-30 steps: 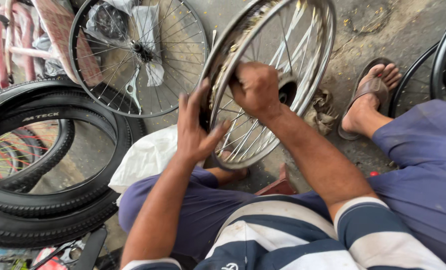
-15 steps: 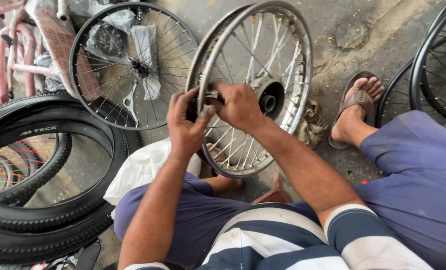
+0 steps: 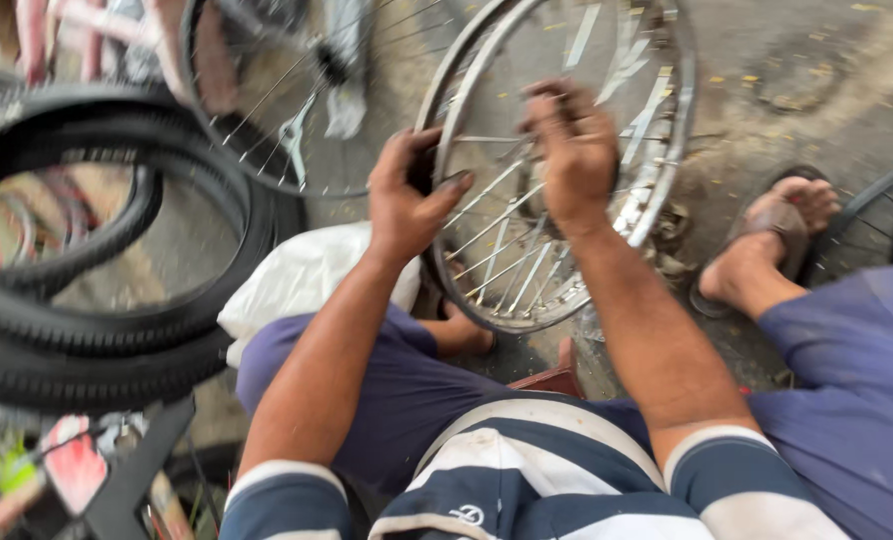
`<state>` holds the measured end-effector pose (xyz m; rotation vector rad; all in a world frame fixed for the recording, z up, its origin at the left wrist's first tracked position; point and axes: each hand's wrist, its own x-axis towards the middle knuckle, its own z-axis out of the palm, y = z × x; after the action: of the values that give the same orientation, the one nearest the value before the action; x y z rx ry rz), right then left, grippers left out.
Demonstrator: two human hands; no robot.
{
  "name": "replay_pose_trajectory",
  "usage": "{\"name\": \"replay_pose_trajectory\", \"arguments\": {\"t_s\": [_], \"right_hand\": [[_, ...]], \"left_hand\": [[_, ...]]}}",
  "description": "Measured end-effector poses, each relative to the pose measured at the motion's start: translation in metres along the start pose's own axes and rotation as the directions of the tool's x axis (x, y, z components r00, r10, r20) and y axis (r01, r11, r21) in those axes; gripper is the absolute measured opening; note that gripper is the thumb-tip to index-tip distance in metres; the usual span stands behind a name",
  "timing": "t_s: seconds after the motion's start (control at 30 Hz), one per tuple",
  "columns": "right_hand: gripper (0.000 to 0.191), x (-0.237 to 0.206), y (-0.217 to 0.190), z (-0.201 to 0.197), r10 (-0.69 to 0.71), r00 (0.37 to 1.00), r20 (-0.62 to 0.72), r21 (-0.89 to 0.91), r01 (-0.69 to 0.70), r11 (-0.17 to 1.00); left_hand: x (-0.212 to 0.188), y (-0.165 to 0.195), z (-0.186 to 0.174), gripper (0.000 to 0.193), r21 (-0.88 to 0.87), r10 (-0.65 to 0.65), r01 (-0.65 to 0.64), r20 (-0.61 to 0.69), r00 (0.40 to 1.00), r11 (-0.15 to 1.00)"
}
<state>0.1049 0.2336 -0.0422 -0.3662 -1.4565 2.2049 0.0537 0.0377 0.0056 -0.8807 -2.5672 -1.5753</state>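
Here, line by line:

Wheel: a bare spoked bicycle wheel (image 3: 527, 250) stands near upright at upper centre of the frame, its lower rim down by the person's knees, its plane tilted slightly rightward.

Left hand: the left hand (image 3: 407, 200) is closed around the wheel's left rim, thumb lying over the rim toward the spokes.

Right hand: the right hand (image 3: 572, 150) is curled shut in among the upper spokes, pinching something small; what it pinches is too blurred to tell.

Key relation: both hands are on the wheel; the right sits nearer the hub, the left at the edge.

Open room: bare concrete floor (image 3: 787, 90) to the upper right; a sandalled foot (image 3: 767, 250) lies just right of the rim.

Crowding: black tyres (image 3: 97, 320) fill the left, a second spoked wheel (image 3: 297, 90) stands upper left, a white plastic bag (image 3: 307, 280) sits below the left hand.
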Motion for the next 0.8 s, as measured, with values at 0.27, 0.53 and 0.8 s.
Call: {"name": "replay_pose_trajectory", "arguments": {"t_s": [0.27, 0.53, 0.8], "right_hand": [[0.022, 0.022, 0.021, 0.022, -0.116, 0.970, 0.216, 0.072, 0.103, 0.992], [0.020, -0.018, 0.031, 0.041, -0.500, 0.636, 0.588, -0.530, 0.770, 0.355], [0.015, -0.007, 0.036, 0.023, -0.229, 0.945, 0.235, -0.084, 0.255, 0.963]], "left_hand": [[0.005, -0.001, -0.007, 0.052, -0.085, -0.159, 0.162, 0.042, 0.986, 0.983], [0.009, -0.004, -0.010, 0.035, -0.217, -0.291, 0.291, 0.031, 0.956, 0.932], [0.005, -0.006, -0.008, 0.042, -0.135, -0.218, 0.216, -0.002, 0.976, 0.967]]}}
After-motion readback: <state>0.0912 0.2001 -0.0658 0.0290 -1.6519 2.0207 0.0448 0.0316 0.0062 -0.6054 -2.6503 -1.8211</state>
